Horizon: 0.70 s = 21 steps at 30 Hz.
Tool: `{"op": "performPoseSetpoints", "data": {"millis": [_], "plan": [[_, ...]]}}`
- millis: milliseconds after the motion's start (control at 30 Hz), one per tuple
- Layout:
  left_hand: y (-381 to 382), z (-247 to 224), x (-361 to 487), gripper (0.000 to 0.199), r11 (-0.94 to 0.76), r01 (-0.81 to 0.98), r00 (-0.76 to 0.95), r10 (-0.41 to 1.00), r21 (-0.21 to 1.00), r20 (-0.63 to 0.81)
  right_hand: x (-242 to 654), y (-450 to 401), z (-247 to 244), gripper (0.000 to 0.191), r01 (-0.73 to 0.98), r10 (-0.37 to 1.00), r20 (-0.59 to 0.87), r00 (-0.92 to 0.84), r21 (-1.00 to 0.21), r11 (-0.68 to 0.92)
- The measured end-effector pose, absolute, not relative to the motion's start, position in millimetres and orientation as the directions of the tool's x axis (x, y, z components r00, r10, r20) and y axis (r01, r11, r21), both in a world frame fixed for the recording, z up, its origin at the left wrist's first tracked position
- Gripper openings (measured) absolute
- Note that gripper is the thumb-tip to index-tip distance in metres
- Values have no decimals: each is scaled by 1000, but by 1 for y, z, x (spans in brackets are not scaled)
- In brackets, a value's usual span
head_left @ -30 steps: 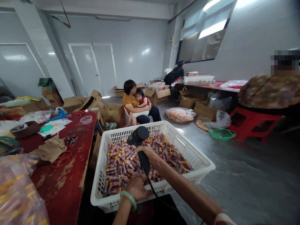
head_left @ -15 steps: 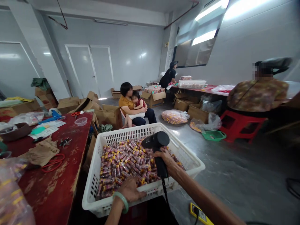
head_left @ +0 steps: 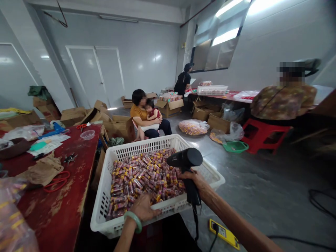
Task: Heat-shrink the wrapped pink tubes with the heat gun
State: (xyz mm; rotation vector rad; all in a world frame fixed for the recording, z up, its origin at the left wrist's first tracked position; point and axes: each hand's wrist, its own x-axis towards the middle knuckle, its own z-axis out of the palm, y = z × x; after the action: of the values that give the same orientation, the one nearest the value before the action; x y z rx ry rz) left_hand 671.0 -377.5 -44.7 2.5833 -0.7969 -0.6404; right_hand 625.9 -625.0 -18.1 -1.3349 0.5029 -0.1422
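Observation:
A white plastic basket (head_left: 105, 196) stands in front of me, filled with small clear cylindrical packs (head_left: 139, 178) that have yellow ends and purplish contents. My left hand (head_left: 144, 207), a green bangle at its wrist, is at the basket's near side. Its thumb lies over the rim while the other fingers reach inside against the packs, partly hidden. Over the basket's right side, my right hand (head_left: 193, 177) is wrapped round the handle of a black hair dryer (head_left: 185, 158). The dryer's nozzle points left above the packs, and its cord hangs down from the handle.
A worn red table (head_left: 70, 196) at left carries red-handled scissors (head_left: 82, 126), a clear lid (head_left: 87, 134) and brown paper (head_left: 44, 169). A yellow power strip (head_left: 224, 234) lies on the floor at right. Beyond are cardboard boxes, a filled bag (head_left: 193, 126), a red stool (head_left: 265, 135) and several people.
My right hand and the hair dryer have shifted right and slightly down relative to the basket. My left hand stays at the near rim. The whole view has shifted a little.

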Motion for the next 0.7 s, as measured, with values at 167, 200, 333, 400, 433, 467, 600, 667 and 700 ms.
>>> {"op": "performPoseSetpoints", "data": {"millis": [167,200,333,400,433,467,600,667,700], "plan": [[-376,-49,672,58,-774,-458,755,-598,437,-270,582,-617,-8,34,-247,-267,-311,912,-937,246],[-376,-50,671,54,-783,-459,764,-589,421,-263,578,-615,-6,36,-252,-240,-313,919,-934,254],[-376,-51,669,46,-785,-469,766,-589,404,-257,581,-626,-1,32,-260,-345,-322,882,-942,214],[-376,-50,668,51,-780,-464,765,-592,420,-253,586,-639,0,27,-275,-429,-324,843,-946,173],[-377,-49,668,55,-780,-462,768,-590,422,-250,587,-644,0,27,-280,-458,-322,829,-947,159],[-377,-48,668,57,-779,-464,765,-592,422,-251,585,-647,0,27,-273,-473,-314,823,-949,154],[-378,-45,670,55,-765,-482,741,-616,428,-266,570,-633,-1,30,-269,-391,-327,860,-943,198],[-378,-46,670,52,-761,-482,740,-619,435,-263,565,-618,-3,30,-299,-294,-363,884,-923,242],[-377,-46,669,52,-763,-476,746,-614,437,-259,565,-612,-4,30,-313,-252,-376,892,-914,256]]}}
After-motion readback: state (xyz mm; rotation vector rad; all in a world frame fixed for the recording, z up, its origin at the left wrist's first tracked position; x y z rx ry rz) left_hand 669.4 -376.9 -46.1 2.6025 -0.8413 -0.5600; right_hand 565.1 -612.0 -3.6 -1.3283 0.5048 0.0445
